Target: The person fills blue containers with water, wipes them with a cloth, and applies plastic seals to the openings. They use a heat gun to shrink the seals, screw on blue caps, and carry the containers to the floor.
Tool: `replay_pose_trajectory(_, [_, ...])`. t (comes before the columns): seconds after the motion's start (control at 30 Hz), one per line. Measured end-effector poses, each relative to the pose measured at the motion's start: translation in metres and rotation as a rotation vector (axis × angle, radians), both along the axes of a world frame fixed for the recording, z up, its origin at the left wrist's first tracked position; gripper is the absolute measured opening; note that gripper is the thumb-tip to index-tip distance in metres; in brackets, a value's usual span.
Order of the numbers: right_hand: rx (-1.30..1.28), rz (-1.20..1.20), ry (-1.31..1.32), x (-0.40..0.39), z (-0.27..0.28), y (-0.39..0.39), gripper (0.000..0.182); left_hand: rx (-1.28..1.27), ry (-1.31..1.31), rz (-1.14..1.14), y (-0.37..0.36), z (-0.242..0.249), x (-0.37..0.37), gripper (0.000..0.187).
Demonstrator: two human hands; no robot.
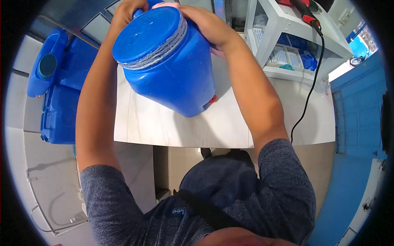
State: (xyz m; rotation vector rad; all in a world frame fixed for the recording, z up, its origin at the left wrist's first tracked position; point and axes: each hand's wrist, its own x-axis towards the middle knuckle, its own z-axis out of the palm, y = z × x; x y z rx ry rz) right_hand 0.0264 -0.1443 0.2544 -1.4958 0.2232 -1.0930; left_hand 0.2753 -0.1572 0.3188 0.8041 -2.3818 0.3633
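A blue plastic container (168, 78) with a round screw lid (147, 35) stands tilted on the white tabletop (164, 127), and a small red piece shows low on its right side. At the far side of the lid, my left hand (128, 11) is closed on what looks like the container's blue handle. My right hand (209, 26) lies against the far right side of the container. Under it shows a pink, soft-looking cloth (166, 5), partly hidden by the hand and the lid. Most of the right fingertips are out of sight behind the container.
Blue jerrycans (61, 110) stand at the left. A white shelf unit (279, 45) with baskets is at the back right, and a red-black power tool (305, 14) lies on top. Its black cord (314, 88) hangs over the table's right part. A blue door (357, 119) is far right.
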Motion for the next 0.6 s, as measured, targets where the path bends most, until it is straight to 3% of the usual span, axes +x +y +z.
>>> replay_pose_trajectory(0.03, [0.069,0.049,0.176,-0.001,0.011,-0.003,0.042,-0.018,-0.014,-0.003,-0.003,-0.002,0.004,0.035])
replay_pose_trajectory(0.1, [0.169,0.046,0.123,-0.014,0.003,0.024,0.041,0.043,-0.008,0.110,0.000,-0.003,0.007,0.036])
replay_pose_trajectory(0.17, [-0.138,-0.193,0.001,-0.036,-0.021,0.055,0.033,0.100,-0.009,0.216,0.006,0.000,0.002,0.039])
replay_pose_trajectory(0.23, [-0.718,-0.590,-0.111,-0.034,-0.038,0.072,0.024,-0.022,0.122,0.078,0.013,0.003,-0.020,0.043])
replay_pose_trajectory(0.27, [-0.776,-0.649,-0.129,-0.028,-0.031,0.076,0.015,-0.020,0.122,0.078,0.012,0.002,-0.019,0.043])
replay_pose_trajectory(0.3, [-0.764,-0.653,-0.126,-0.027,-0.027,0.068,0.015,-0.038,0.079,0.112,0.011,0.000,-0.017,0.040])
replay_pose_trajectory(0.37, [-0.477,-0.367,-0.214,-0.023,-0.016,0.041,0.011,-0.059,0.032,0.145,0.012,-0.002,-0.019,0.038])
replay_pose_trajectory(0.4, [-0.391,-0.402,-0.221,-0.020,-0.014,0.044,0.010,-0.008,0.059,0.166,0.017,-0.003,-0.021,0.036])
replay_pose_trajectory(0.43, [-0.395,-0.399,-0.227,-0.020,-0.014,0.058,0.010,0.036,0.084,0.186,0.020,-0.001,-0.023,0.034])
replay_pose_trajectory(0.47, [-0.699,-0.532,-0.080,-0.021,-0.008,0.083,0.009,0.022,0.083,0.190,0.019,0.004,-0.020,0.034])
replay_pose_trajectory(0.53, [-0.979,-0.691,-0.042,-0.017,-0.020,0.078,0.005,0.057,-0.096,0.314,0.019,0.005,-0.012,0.031])
replay_pose_trajectory(0.57, [-0.964,-0.693,-0.043,-0.015,-0.029,0.066,0.005,0.070,-0.104,0.314,0.021,0.005,-0.019,0.031])
replay_pose_trajectory(0.6, [-0.746,-0.624,-0.135,-0.013,-0.029,0.054,0.004,0.058,-0.002,0.194,0.021,0.008,-0.032,0.034])
